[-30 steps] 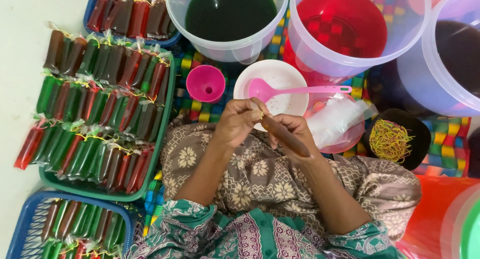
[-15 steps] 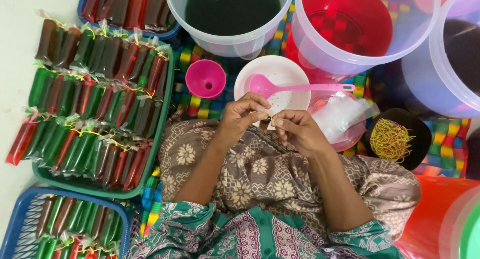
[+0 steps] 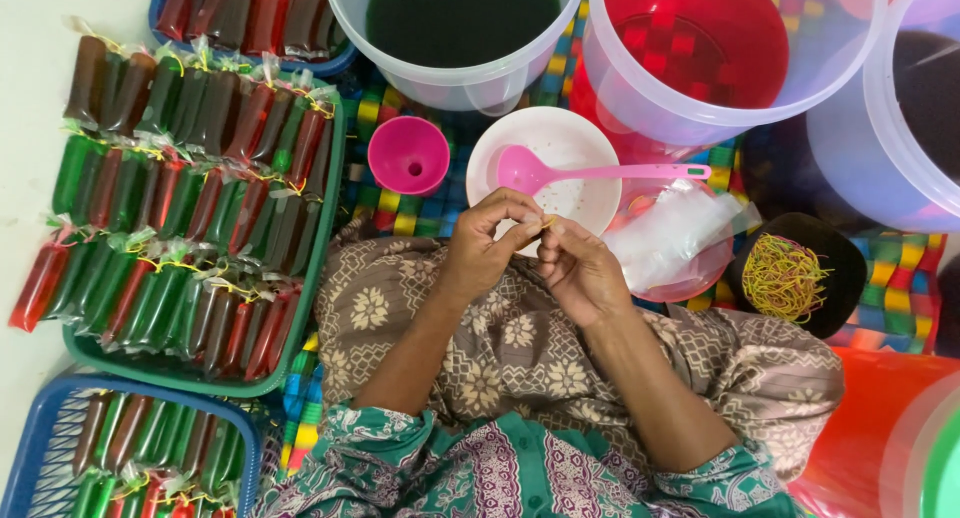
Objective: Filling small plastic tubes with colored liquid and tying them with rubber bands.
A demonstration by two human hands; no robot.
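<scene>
My left hand (image 3: 488, 250) and my right hand (image 3: 582, 274) meet fingertip to fingertip over my lap. Both pinch a thin yellow rubber band (image 3: 548, 221) between thumbs and forefingers. Whatever the band wraps is hidden by my fingers. Just beyond the hands stands a white bowl (image 3: 598, 196) with a pink ladle (image 3: 530, 168) lying in it. A pink funnel (image 3: 408, 156) sits to the bowl's left.
A green tray (image 3: 322, 240) at left holds several tied tubes of red, green and brown liquid (image 3: 190, 198). Blue baskets (image 3: 45, 433) hold more. Buckets of dark green (image 3: 460, 18), red (image 3: 700, 38) and dark liquid (image 3: 930, 98) stand ahead. Clear bags (image 3: 675, 238) and a black bowl of rubber bands (image 3: 790, 276) lie at right.
A second ago my right hand held a brown filled tube slanting across it; now the tube is out of sight and both hands have closed together around the band.
</scene>
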